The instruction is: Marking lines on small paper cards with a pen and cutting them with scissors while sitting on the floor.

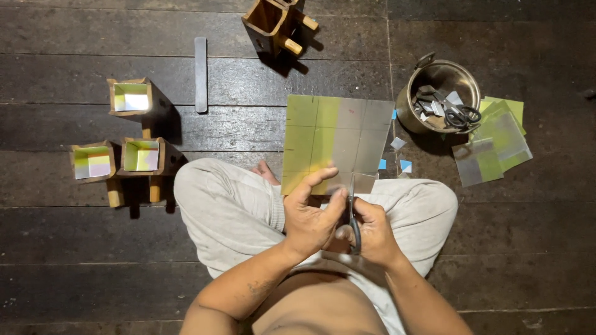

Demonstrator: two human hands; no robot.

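Sheet (335, 139): one, square, thin and glossy, yellow-green fading to silver-grey, ruled with faint grid lines. It is held up over the lap, its lower edge between the hands.

Left hand (312, 214): fingers curled, thumb and fingertips pinching the sheet's bottom edge.

Right hand (374, 231): closed around the handles of a pair of scissors (353, 214), dark metal; the blades point upward into the sheet's lower edge, slightly parted.

Floor (93, 260): dark, worn wooden planks with visible seams. The person sits cross-legged in pale, creased cloth trousers.

Wooden boxes: four, small and open-topped, with peg handles. Three (131, 98) (92, 162) (143, 156) at left are lined with green and silver paper; the fourth (272, 23), at the top, is tipped over and unlined.

Flat strip (200, 74): one, long, grey, rounded ends, lying on the planks.

Metal pot (439, 96): one, round, shiny, with side handles, holding paper offcuts and a second pair of scissors (459, 113).

Loose sheets (496, 139): a small overlapping pile, green and silver, right of the pot; exact count unclear.

Scraps (397, 154): several tiny blue and white pieces beside the sheet.
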